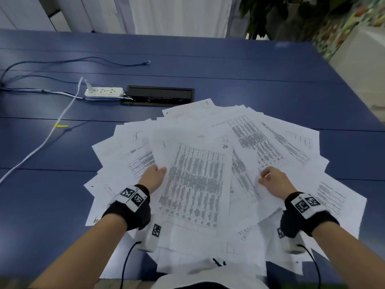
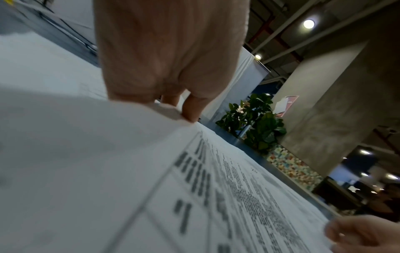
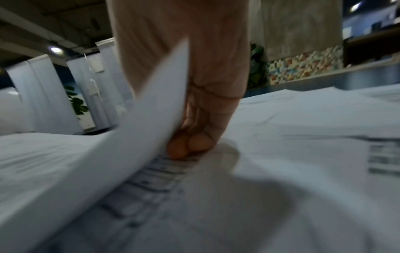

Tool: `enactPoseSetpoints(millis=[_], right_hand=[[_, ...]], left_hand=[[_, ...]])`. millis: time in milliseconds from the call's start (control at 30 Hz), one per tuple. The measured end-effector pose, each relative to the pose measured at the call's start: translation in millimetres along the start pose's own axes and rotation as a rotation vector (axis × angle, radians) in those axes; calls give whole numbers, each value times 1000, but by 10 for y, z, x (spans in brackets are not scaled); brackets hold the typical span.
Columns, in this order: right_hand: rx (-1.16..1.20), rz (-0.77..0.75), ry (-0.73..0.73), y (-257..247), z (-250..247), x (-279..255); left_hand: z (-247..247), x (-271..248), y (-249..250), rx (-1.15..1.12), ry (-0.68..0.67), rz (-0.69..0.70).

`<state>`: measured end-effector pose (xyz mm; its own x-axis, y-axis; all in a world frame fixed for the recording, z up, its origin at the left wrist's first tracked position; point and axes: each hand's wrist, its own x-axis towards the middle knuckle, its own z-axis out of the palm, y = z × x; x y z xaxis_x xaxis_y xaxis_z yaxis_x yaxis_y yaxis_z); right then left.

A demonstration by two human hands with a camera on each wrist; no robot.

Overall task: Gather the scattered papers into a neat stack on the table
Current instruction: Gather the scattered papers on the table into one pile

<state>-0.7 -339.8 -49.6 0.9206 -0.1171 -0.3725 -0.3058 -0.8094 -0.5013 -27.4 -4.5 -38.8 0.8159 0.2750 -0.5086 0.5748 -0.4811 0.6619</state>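
Note:
Several printed white papers [image 1: 270, 132] lie fanned and overlapping on the blue table [image 1: 208, 65], right in front of me. The top sheet [image 1: 195, 184], a dense table marked "20", lies in the middle. My left hand [image 1: 161, 171] pinches its left edge, thumb on top, with the fingers hidden beneath; in the left wrist view the left hand [image 2: 186, 113] meets the top sheet [image 2: 108, 171]. My right hand [image 1: 263, 177] grips the edge of a sheet right of it. In the right wrist view the right hand [image 3: 186, 145] has curled fingers on print, and a lifted sheet [image 3: 151, 111] bends up against the palm.
A white power strip [image 1: 103, 93] and a black cable hatch [image 1: 160, 95] sit just beyond the papers. A white cable [image 1: 52, 132] and blue cables [image 1: 62, 61] run across the left side. Yellow tape [image 1: 61, 125] marks the table. A plant [image 1: 270, 15] stands past the far edge.

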Motion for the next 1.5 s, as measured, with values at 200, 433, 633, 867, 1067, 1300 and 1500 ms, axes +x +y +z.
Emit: enactPoseSetpoints(millis=[200, 433, 633, 867, 1067, 1300, 1500], right_hand=[[-96, -105, -89, -165, 58, -99], [-257, -51, -34, -160, 106, -163], [-197, 2, -105, -253, 141, -152], [-248, 10, -69, -250, 141, -152], [-207, -14, -245, -242, 106, -227], [-120, 76, 4, -59, 63, -266], [-75, 153, -90, -290, 249, -310]], left_hand=[[132, -56, 79, -152, 7, 81], [92, -88, 15, -83, -39, -28], [158, -122, 71, -17, 53, 17], [115, -150, 2, -80, -145, -20], [231, -130, 101, -57, 22, 114], [253, -190, 49, -75, -48, 115], [482, -251, 166, 23, -148, 124]])
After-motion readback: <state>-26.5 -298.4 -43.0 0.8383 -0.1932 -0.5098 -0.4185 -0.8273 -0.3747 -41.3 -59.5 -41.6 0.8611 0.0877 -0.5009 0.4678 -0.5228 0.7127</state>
